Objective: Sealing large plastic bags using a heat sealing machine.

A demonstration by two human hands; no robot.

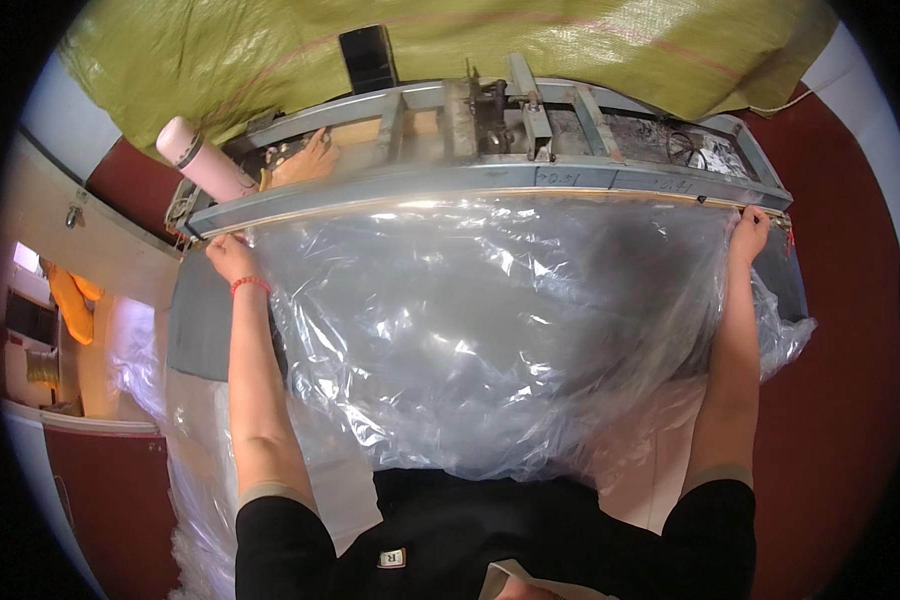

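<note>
A wide sheet of clear plastic film (450,330) stretches between my hands, shiny and wrinkled, hanging toward my body over a grey surface. My left hand (232,258), with a red bracelet at the wrist, pinches the film's far left corner. At the far right corner my right hand (750,235) grips the film with its fingers closed. Both hands are close to the long grey metal bar (450,180), whose near edge carries a thin light-brown strip. The film's far edge lies along this strip.
Behind the bar sits a metal frame with a hinged mechanism (500,110). A pink bottle (205,160) leans at its left, beside a hand-shaped, skin-coloured thing (310,160). A dark phone (368,60) rests against the yellow-green sheet (570,50). More film hangs at lower left.
</note>
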